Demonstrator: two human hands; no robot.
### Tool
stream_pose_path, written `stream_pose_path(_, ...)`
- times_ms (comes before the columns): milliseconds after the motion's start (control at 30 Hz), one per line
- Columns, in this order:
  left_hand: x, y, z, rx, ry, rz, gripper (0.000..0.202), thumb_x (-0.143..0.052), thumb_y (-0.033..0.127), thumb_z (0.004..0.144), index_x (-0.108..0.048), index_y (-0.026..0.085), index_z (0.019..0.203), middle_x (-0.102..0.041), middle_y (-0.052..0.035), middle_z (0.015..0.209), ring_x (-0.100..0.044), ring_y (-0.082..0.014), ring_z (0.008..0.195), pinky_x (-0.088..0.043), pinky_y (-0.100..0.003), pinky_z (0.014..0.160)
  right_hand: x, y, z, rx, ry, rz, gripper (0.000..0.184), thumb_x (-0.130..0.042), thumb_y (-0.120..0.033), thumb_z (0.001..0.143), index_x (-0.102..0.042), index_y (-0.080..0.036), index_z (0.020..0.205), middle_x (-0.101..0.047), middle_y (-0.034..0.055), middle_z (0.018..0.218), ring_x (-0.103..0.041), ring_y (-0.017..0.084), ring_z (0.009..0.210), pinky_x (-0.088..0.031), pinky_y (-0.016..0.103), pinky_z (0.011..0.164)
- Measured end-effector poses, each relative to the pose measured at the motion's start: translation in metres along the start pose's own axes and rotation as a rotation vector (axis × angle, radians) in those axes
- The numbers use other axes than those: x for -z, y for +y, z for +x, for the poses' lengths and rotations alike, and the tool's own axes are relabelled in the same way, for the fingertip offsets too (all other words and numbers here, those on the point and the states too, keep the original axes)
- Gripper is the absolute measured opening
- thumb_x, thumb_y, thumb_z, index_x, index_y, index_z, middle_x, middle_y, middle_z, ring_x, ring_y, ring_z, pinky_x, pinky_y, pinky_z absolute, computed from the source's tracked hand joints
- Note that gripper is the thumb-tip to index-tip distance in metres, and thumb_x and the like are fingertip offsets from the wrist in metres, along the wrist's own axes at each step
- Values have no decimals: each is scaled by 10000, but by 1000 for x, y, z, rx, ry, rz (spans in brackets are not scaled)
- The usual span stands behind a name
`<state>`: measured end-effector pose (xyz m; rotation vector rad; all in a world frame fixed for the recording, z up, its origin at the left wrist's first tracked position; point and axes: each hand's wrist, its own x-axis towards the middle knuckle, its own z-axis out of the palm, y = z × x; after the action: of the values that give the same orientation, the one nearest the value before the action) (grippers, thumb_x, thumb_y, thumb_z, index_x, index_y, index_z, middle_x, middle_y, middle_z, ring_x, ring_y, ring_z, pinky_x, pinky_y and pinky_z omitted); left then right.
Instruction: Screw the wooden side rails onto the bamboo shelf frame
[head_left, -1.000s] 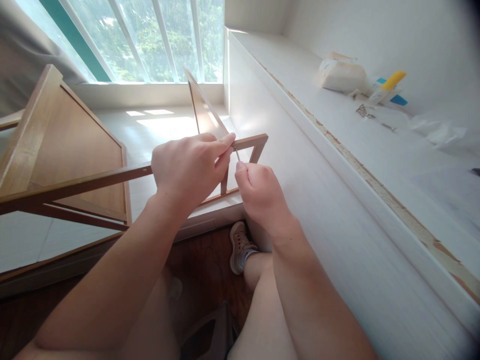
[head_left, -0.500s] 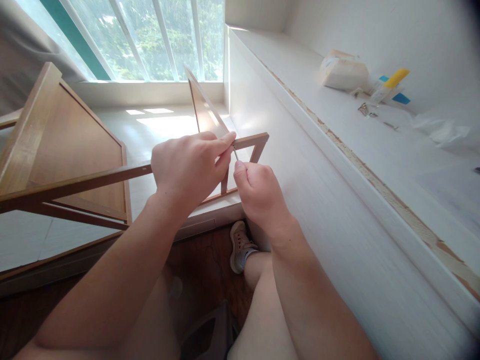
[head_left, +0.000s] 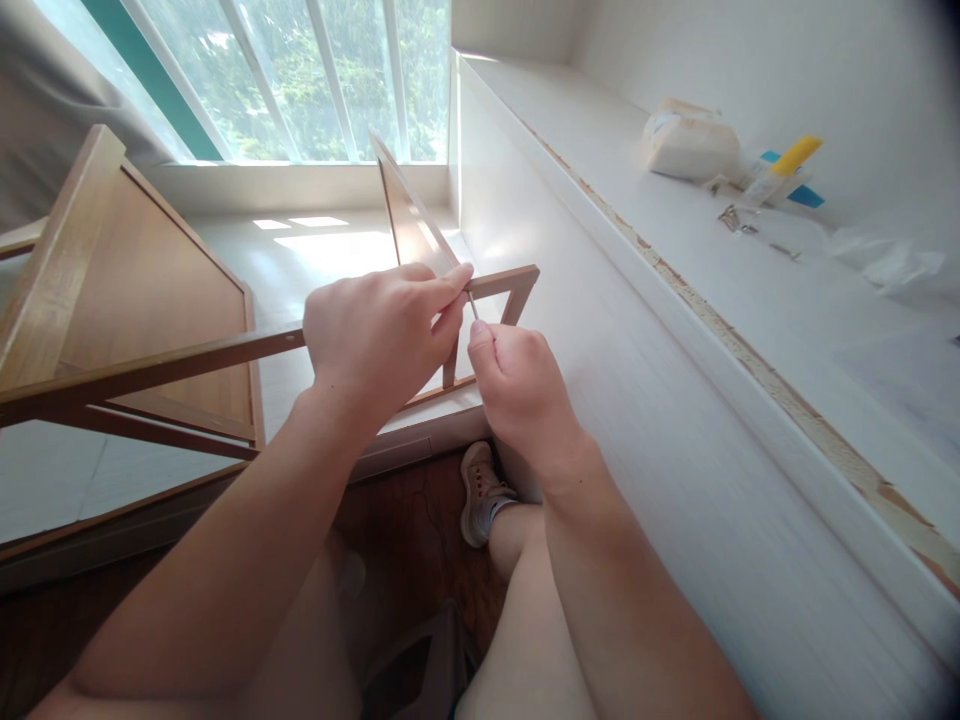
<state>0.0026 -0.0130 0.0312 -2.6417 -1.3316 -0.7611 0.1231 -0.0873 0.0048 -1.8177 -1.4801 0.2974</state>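
Observation:
My left hand (head_left: 382,325) is closed over a narrow wooden bar (head_left: 187,362), its thumb and forefinger pinched by the bar's right part. A wooden frame (head_left: 517,285) with an open corner sticks out past those fingertips. My right hand (head_left: 521,385) makes a fist around a screwdriver whose thin metal shaft (head_left: 474,306) alone shows; the handle is hidden. The shaft's tip meets the wood right beneath my left fingertips, and any screw there is covered. The bar joins a large wooden panel (head_left: 165,290) at left, while a smaller panel (head_left: 412,215) leans behind my hands.
A white ledge (head_left: 622,150) with a chipped edge runs along the right. On it lie a white packet (head_left: 690,140), a yellow-capped tube (head_left: 787,165), small metal hardware (head_left: 735,222) and crumpled plastic (head_left: 885,258). A barred window (head_left: 300,80) is ahead; my shoe (head_left: 480,490) rests on the dark floor.
Almost nothing differs; both hands keep their grip at the same spot, and the view has shifted only very slightly.

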Motion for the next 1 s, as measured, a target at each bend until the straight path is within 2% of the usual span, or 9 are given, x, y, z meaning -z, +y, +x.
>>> stream_pose_path(500, -1, 0, 0, 8, -5, -10, 370, -434, 431, 985, -735, 389, 1196, -758, -40, 908, -684, -238, 808, -436, -352, 683, -3, 2, 0, -12, -9, -4, 404, -363, -318, 1003, -391, -211, 615, -393, -4, 577, -380, 136, 567, -229, 300, 576)
stream_pose_path(1000, -1, 0, -1, 15, -14, -41, 387, -419, 442, 989, -733, 370, 1205, -757, -49, 917, -684, -235, 812, -434, -346, 671, -5, -2, -3, -50, 29, 92, 434, -356, -321, 1016, -339, -220, 595, -335, -23, 559, -297, 124, 541, -205, 299, 554)
